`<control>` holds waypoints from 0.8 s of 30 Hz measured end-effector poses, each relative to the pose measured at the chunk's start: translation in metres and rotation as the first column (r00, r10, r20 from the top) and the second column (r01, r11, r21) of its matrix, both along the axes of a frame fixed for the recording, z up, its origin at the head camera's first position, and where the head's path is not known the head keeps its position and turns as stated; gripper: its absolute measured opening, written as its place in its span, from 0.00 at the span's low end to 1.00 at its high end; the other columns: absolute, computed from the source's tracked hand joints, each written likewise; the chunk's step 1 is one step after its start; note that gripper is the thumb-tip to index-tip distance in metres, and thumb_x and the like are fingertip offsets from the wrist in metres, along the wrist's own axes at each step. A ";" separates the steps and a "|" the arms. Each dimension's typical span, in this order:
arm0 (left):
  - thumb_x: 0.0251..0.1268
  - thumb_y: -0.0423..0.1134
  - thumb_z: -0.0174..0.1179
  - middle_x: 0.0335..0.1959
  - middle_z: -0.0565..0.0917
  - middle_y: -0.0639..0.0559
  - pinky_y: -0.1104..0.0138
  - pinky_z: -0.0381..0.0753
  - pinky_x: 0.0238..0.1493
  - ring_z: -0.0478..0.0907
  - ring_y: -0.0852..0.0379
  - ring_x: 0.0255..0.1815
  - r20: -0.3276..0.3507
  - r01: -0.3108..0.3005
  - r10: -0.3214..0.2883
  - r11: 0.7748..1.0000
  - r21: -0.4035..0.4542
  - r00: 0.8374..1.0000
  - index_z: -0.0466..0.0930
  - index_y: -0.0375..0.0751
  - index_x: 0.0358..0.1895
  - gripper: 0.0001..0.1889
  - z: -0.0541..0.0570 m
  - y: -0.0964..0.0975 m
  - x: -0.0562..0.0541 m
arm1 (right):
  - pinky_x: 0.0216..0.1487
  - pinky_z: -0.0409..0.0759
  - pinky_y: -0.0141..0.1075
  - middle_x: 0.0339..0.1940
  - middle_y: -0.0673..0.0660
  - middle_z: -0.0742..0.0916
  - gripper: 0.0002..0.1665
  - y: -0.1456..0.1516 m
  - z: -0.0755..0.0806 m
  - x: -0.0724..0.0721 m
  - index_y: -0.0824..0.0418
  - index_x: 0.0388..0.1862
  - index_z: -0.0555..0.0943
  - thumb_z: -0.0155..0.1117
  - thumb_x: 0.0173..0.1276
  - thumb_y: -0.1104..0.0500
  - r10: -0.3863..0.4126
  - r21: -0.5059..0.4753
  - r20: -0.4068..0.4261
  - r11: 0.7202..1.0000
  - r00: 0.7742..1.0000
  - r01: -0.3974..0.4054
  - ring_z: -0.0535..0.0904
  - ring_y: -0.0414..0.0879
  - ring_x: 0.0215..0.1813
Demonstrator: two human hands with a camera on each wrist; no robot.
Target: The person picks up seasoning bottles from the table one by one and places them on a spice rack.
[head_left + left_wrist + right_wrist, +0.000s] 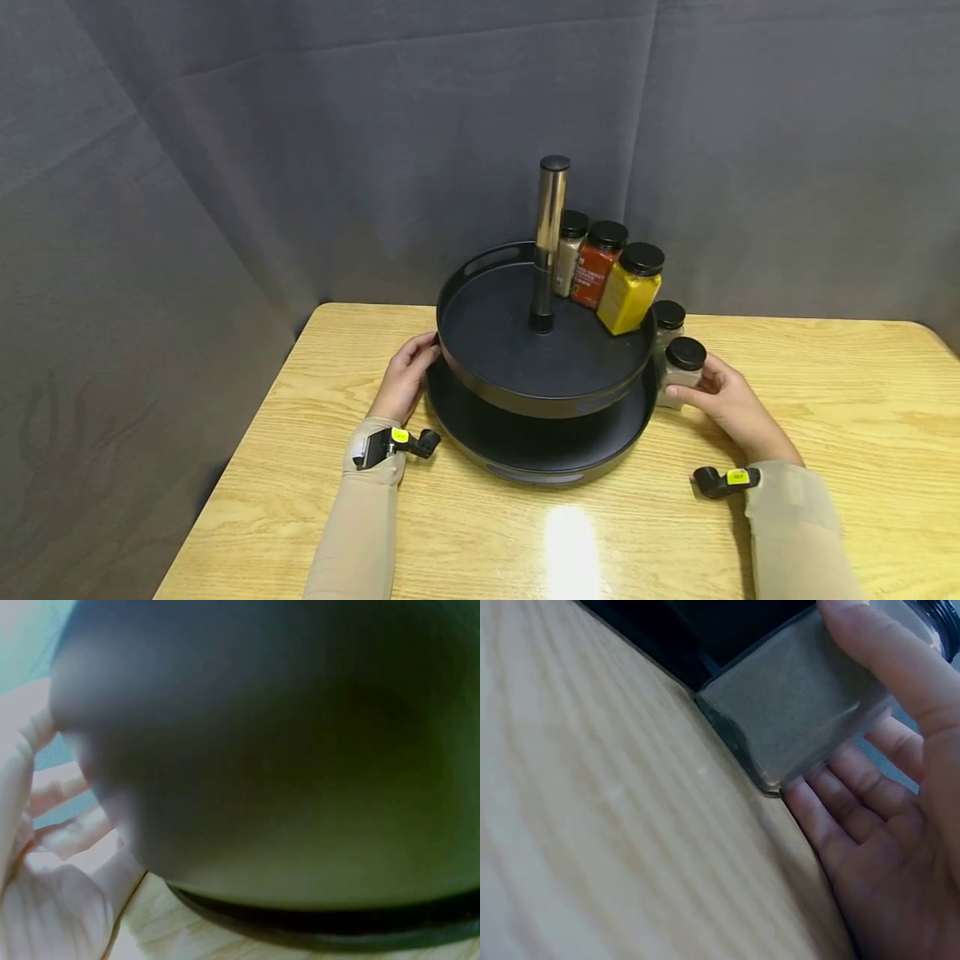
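A black two-tier round tray (540,477) stands on the table, a metal post (551,212) rising from its upper tier. My left hand (402,379) touches the left side of the upper tier, with extended fingers (64,787) reaching along its curved wall, their tips partly hidden. On the right, my right hand (738,412) holds a black-lidded spice jar (795,697) of grey-brown powder between thumb and fingers. That jar stands upright right beside the lower tier, its base at the tabletop in the right wrist view.
Another spice jar (667,321) stands just behind the held one. On the upper tier's right side are a yellow jar (628,296), a red jar (592,271) and a pale jar (568,258). A grey curtain (375,167) hangs behind the wooden table (480,542).
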State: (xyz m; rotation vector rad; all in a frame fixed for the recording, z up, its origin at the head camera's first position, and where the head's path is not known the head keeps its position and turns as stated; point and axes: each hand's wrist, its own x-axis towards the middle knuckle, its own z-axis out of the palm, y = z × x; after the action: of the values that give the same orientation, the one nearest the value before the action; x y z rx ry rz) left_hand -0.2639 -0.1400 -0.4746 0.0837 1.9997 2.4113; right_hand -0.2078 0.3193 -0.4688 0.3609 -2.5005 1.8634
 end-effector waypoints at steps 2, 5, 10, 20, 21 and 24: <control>0.77 0.31 0.53 0.55 0.78 0.50 0.71 0.79 0.54 0.77 0.61 0.52 -0.004 -0.004 0.004 1.000 -0.004 1.000 0.71 0.29 0.67 0.20 0.000 -0.001 0.000 | 0.49 0.77 0.22 0.50 0.36 0.85 0.28 -0.001 0.000 0.000 0.45 0.65 0.76 0.68 0.70 0.65 -0.004 0.009 -0.005 1.000 1.000 0.004 0.81 0.32 0.49; 0.77 0.31 0.52 0.56 0.78 0.49 0.71 0.78 0.54 0.77 0.61 0.52 -0.004 -0.005 0.005 1.000 -0.012 1.000 0.71 0.29 0.67 0.20 0.001 -0.001 0.001 | 0.48 0.76 0.22 0.50 0.35 0.84 0.28 -0.002 0.002 -0.001 0.46 0.65 0.75 0.68 0.70 0.64 -0.013 0.026 -0.001 1.000 1.000 0.013 0.80 0.32 0.49; 0.77 0.30 0.51 0.58 0.77 0.47 0.72 0.78 0.53 0.77 0.62 0.51 0.003 -0.010 0.010 1.000 -0.015 1.000 0.71 0.30 0.68 0.20 0.002 -0.001 0.001 | 0.49 0.77 0.23 0.50 0.36 0.84 0.29 -0.002 0.001 -0.002 0.48 0.68 0.75 0.69 0.70 0.62 -0.022 0.039 0.006 0.999 1.000 0.022 0.80 0.33 0.49; 0.77 0.30 0.52 0.59 0.76 0.45 0.72 0.78 0.54 0.77 0.62 0.52 0.000 -0.003 0.003 1.000 -0.020 1.000 0.70 0.28 0.67 0.20 0.001 0.000 0.000 | 0.48 0.78 0.23 0.49 0.37 0.86 0.29 0.001 -0.004 0.000 0.49 0.67 0.77 0.71 0.68 0.64 -0.055 -0.028 0.011 0.998 0.998 0.055 0.81 0.33 0.48; 0.77 0.31 0.52 0.59 0.76 0.45 0.72 0.78 0.54 0.77 0.63 0.52 -0.001 -0.002 0.002 1.000 -0.019 1.000 0.70 0.28 0.67 0.20 0.001 0.000 0.000 | 0.48 0.78 0.23 0.49 0.37 0.86 0.29 0.001 -0.004 0.001 0.49 0.66 0.78 0.71 0.68 0.64 -0.059 -0.034 0.011 0.998 0.998 0.059 0.82 0.33 0.48; 0.77 0.31 0.52 0.59 0.77 0.45 0.72 0.78 0.53 0.77 0.63 0.51 -0.001 -0.004 0.004 1.000 -0.023 1.000 0.70 0.28 0.67 0.20 0.001 0.000 0.001 | 0.44 0.78 0.23 0.45 0.38 0.86 0.27 0.000 -0.003 0.001 0.49 0.63 0.80 0.71 0.67 0.65 -0.079 -0.064 0.005 0.995 0.997 0.079 0.81 0.33 0.43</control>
State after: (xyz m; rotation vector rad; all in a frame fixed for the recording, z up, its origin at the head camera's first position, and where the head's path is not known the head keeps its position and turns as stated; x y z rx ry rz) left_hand -0.2633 -0.1396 -0.4733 0.0809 2.0288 2.3903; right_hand -0.2067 0.3192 -0.4718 0.2554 -2.4116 1.9101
